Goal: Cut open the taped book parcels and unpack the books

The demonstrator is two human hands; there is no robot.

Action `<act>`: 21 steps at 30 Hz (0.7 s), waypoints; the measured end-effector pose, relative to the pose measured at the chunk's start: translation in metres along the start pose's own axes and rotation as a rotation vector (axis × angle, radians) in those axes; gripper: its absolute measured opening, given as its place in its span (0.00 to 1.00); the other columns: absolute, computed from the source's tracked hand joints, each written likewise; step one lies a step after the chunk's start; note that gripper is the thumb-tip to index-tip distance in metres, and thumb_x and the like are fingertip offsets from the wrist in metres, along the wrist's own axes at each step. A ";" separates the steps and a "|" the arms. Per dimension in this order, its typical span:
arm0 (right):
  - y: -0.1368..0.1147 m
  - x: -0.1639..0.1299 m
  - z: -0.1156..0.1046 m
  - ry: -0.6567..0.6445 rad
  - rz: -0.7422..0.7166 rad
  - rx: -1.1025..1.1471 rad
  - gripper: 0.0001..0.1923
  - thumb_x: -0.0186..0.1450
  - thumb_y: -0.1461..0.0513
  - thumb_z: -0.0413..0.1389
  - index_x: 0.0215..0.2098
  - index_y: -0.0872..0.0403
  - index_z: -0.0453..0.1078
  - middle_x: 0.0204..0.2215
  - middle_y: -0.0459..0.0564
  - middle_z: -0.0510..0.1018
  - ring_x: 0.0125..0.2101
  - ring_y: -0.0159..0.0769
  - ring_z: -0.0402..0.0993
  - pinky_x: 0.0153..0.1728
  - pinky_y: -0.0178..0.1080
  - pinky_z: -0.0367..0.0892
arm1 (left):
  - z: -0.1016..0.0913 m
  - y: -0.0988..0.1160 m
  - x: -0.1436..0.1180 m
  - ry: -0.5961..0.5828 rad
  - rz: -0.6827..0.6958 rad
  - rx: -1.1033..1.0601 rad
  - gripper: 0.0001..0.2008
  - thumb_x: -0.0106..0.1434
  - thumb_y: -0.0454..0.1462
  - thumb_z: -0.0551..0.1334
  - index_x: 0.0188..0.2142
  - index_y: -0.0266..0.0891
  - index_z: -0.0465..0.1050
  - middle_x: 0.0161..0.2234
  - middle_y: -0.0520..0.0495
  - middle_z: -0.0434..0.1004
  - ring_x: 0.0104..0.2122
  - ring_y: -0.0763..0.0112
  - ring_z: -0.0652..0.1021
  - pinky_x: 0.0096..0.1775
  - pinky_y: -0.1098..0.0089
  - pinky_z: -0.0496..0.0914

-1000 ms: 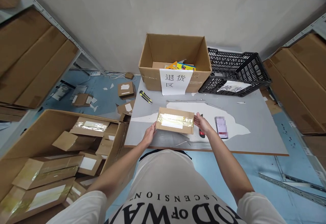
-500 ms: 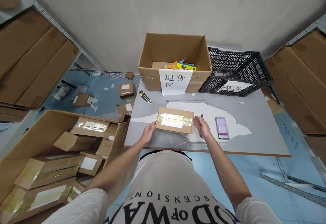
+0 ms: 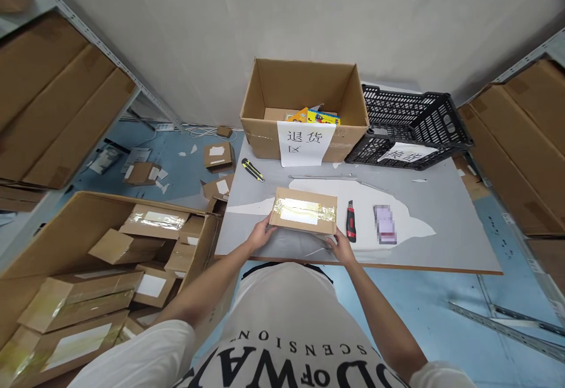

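Note:
A small cardboard box point(image 3: 304, 210), sealed with shiny yellowish tape over a white label, is between my two hands at the front of the grey table. My left hand point(image 3: 261, 234) grips its lower left corner; some fingertips are hidden behind it. At the lower right corner, my right hand point(image 3: 342, 248) holds the box with fingers partly under its edge. Just right of that hand lies a red and black box cutter point(image 3: 351, 223). A phone point(image 3: 385, 224) with a blurred screen rests farther right. Beyond the box, to the left, lies a yellow and black box cutter point(image 3: 253, 170).
A large open carton point(image 3: 260, 138) with a paper sign and colourful packs inside stands at the table's back. Beside it is a black plastic crate point(image 3: 441, 123). A big carton point(image 3: 48, 229) full of taped boxes stands at my left. Shelves with cartons point(image 3: 521, 141) flank both sides.
My right hand has moved from the box's right side down to its lower right corner, uncovering the red box cutter. My left hand has shifted slightly inward along the lower left corner.

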State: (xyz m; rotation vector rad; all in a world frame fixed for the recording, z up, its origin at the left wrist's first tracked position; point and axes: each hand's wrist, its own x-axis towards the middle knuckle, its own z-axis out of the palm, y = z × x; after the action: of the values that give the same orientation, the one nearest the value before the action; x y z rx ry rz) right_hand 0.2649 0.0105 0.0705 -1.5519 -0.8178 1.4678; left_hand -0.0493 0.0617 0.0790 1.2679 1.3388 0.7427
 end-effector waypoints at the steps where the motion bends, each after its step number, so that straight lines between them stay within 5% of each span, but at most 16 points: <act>1: 0.001 0.001 0.002 0.012 -0.049 -0.090 0.25 0.51 0.57 0.60 0.47 0.52 0.69 0.47 0.51 0.76 0.53 0.47 0.65 0.56 0.54 0.54 | 0.001 -0.001 0.000 0.001 -0.003 -0.002 0.28 0.50 0.49 0.64 0.50 0.42 0.70 0.49 0.45 0.74 0.55 0.51 0.68 0.56 0.55 0.58; 7: -0.006 0.001 0.008 0.101 -0.125 -0.260 0.15 0.53 0.59 0.58 0.39 0.53 0.73 0.29 0.47 0.80 0.36 0.45 0.74 0.50 0.53 0.61 | 0.003 -0.002 -0.002 0.022 -0.011 0.008 0.24 0.51 0.48 0.64 0.46 0.42 0.73 0.46 0.45 0.77 0.52 0.51 0.71 0.54 0.56 0.62; 14: -0.051 0.003 -0.003 0.056 -0.198 -0.329 0.20 0.56 0.54 0.57 0.46 0.51 0.73 0.42 0.50 0.79 0.45 0.47 0.73 0.49 0.48 0.64 | -0.008 0.034 0.000 0.079 0.065 0.051 0.26 0.55 0.49 0.61 0.50 0.40 0.72 0.50 0.47 0.74 0.49 0.55 0.74 0.51 0.59 0.67; 21: -0.069 0.024 -0.010 0.129 -0.147 -0.616 0.21 0.58 0.50 0.54 0.43 0.52 0.76 0.36 0.50 0.81 0.39 0.45 0.76 0.44 0.44 0.67 | -0.007 0.045 0.025 0.082 -0.055 0.051 0.24 0.54 0.50 0.61 0.45 0.38 0.76 0.44 0.45 0.78 0.44 0.54 0.77 0.46 0.60 0.70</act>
State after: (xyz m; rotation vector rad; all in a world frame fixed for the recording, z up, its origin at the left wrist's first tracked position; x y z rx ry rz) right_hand 0.2832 0.0611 0.1208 -1.9534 -1.3580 1.0418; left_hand -0.0406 0.0970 0.1156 1.2474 1.4615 0.7327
